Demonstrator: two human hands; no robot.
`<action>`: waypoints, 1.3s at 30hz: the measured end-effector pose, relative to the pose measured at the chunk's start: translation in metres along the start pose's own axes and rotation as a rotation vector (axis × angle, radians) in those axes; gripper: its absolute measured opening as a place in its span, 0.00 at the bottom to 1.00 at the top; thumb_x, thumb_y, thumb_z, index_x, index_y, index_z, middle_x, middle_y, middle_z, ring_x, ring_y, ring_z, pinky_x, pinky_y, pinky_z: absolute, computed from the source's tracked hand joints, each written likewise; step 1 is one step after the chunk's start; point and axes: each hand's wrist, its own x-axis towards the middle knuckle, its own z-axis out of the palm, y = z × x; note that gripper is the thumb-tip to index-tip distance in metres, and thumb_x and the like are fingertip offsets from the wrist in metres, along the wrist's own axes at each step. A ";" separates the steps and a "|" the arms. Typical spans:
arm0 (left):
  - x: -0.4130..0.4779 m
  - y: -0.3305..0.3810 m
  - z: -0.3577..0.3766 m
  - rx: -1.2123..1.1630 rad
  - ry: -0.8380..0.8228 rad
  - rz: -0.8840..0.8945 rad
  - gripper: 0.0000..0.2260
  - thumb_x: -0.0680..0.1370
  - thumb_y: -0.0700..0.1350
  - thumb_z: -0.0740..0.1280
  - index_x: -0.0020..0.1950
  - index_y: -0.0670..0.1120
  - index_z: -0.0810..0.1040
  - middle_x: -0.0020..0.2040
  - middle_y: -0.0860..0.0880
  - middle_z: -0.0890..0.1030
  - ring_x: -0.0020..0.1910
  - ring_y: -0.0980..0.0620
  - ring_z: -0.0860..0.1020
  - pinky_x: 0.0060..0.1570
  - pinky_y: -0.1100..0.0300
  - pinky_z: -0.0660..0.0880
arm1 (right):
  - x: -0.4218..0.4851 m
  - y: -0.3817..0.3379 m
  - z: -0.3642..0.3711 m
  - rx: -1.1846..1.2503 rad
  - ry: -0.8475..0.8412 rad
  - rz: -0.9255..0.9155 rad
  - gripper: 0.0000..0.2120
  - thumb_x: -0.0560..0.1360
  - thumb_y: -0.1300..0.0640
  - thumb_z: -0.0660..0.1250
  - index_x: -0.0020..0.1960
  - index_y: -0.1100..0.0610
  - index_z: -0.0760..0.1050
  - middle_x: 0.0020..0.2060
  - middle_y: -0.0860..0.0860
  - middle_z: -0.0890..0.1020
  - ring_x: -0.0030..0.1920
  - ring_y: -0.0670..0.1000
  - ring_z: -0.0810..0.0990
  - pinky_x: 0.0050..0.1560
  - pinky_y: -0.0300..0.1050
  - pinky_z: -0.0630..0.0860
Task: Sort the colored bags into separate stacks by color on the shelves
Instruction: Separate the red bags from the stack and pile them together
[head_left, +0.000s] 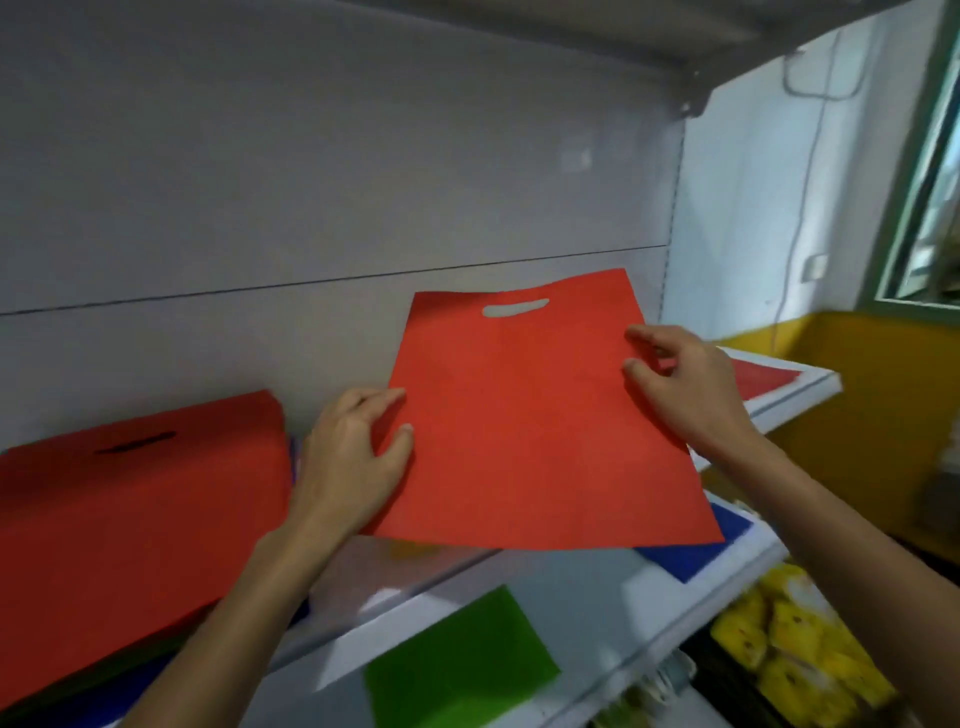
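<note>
Holding one red bag (535, 415) up flat above the shelf (587, 582), that's where we are; the left hand (348, 467) has its grip pinched on the bag's edge at nine o'clock, thumb on top, fingers tucked under; the right hand (685, 384) has its grip nipped on the opposite edge at about two o'clock; the handle slot (514, 309) points away at twelve. Off at eight o'clock sits a red pile (130, 519), with darker colours peeking from beneath it, so that looks like the mixed heap being worked through; at four o'clock a blue bag (696, 556) lies on the shelf, partly under the raised one; down at six, on the lower shelf, a green bag (457, 654); and out at two o'clock another red sheet (763, 376) rests on the neighbouring shelf; yellow packets (789, 639) at five are no part of this. My read: this is the carry step, a red one picked and heading for its own colour; the next move calls for swinging it toward a red stack, squaring the edges, lowering it flat, then easing both grips off without dragging the thin fabric askew.
</note>
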 end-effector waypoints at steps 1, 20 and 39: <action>0.004 0.020 0.020 -0.041 -0.022 0.011 0.23 0.68 0.50 0.60 0.60 0.42 0.78 0.55 0.44 0.78 0.54 0.45 0.76 0.53 0.65 0.64 | 0.001 0.019 -0.021 -0.027 0.012 0.023 0.18 0.73 0.63 0.67 0.63 0.59 0.75 0.61 0.55 0.78 0.57 0.54 0.77 0.56 0.36 0.66; 0.066 0.247 0.302 -0.367 -0.251 0.198 0.18 0.72 0.49 0.63 0.60 0.45 0.78 0.55 0.51 0.77 0.54 0.56 0.72 0.54 0.65 0.63 | 0.035 0.302 -0.210 -0.308 0.039 0.273 0.23 0.75 0.61 0.64 0.70 0.60 0.67 0.67 0.54 0.70 0.66 0.52 0.69 0.66 0.45 0.64; 0.169 0.228 0.388 0.099 -0.148 -0.167 0.27 0.67 0.53 0.57 0.63 0.45 0.76 0.60 0.47 0.76 0.60 0.48 0.73 0.60 0.55 0.67 | 0.250 0.421 -0.069 -0.062 -0.369 0.045 0.25 0.76 0.61 0.63 0.71 0.61 0.62 0.69 0.55 0.68 0.68 0.52 0.67 0.64 0.34 0.57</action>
